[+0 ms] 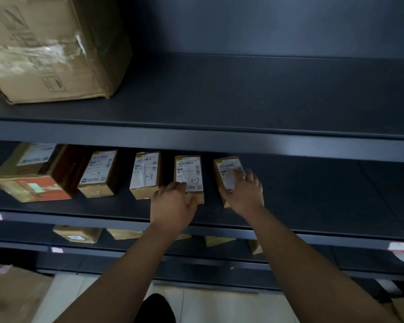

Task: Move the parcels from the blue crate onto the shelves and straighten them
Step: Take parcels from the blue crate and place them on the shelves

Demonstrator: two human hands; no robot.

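Several small brown parcels with white labels lie in a row on the dark middle shelf. My left hand grips the near left corner of the third small parcel, thumb on its front face. My right hand lies flat on top of the rightmost parcel, fingers spread over its label. Two more small parcels lie to the left, beside a larger orange-sided box. The blue crate is out of view.
A big taped cardboard box sits at the left of the upper shelf. More parcels line the lower shelf. The middle shelf is bare to the right of my right hand. Cardboard lies on the floor at lower left.
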